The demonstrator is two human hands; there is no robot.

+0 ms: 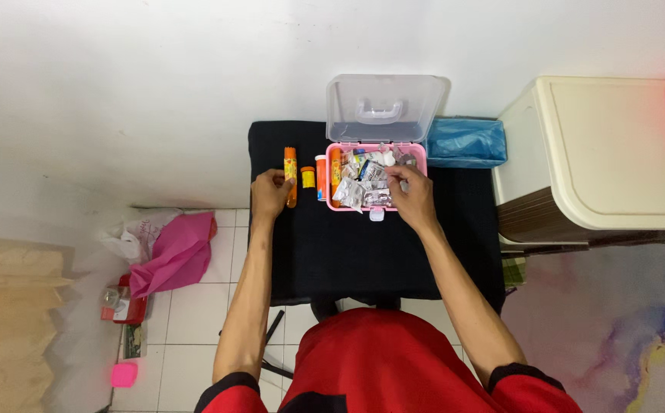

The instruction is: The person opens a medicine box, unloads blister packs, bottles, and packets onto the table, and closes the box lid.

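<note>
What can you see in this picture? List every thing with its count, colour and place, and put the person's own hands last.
Box: 1, pink with clear lid open upright, back of the table.
Packets: many, mostly white and silver, inside the box.
Orange tube: 1, orange, left of the box.
Small bottle: 1, orange, between the tube and the box.
Table: 1, black, against the white wall.
Blue bag: 1, blue, right of the box.
Cabinet: 1, cream, right.
Pink cloth: 1, pink, floor at left.
Left hand: 1, holding the orange tube.
Right hand: 1, fingers pinching packets in the box.
</note>
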